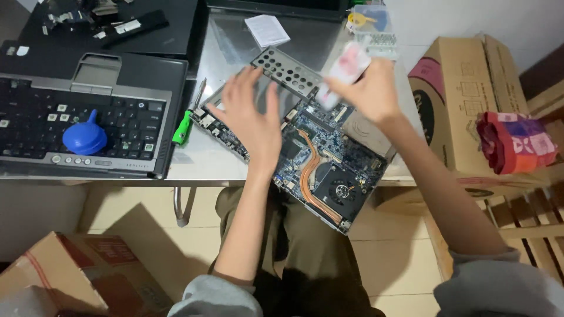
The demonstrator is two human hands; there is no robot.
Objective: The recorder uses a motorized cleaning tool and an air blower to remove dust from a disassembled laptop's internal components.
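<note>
At the left of the frame an open laptop base [82,117] lies on the metal surface [235,47], a blue bulb blower [84,138] resting on its keys. Right of it lies a green-handled screwdriver [183,128]. In the centre, the left hand [249,117] presses flat, fingers spread and holding nothing, on a bare circuit board [332,170] with a copper heat pipe and fan; the board overhangs the surface's near edge, so firm downward pressure seems wise. The right hand [370,91] has its fingers closed around a blurred pale brush-like tool [343,73] over the board's upper part. A cardboard box [452,105] crowds the right; open room remains toward the upper middle.
</note>
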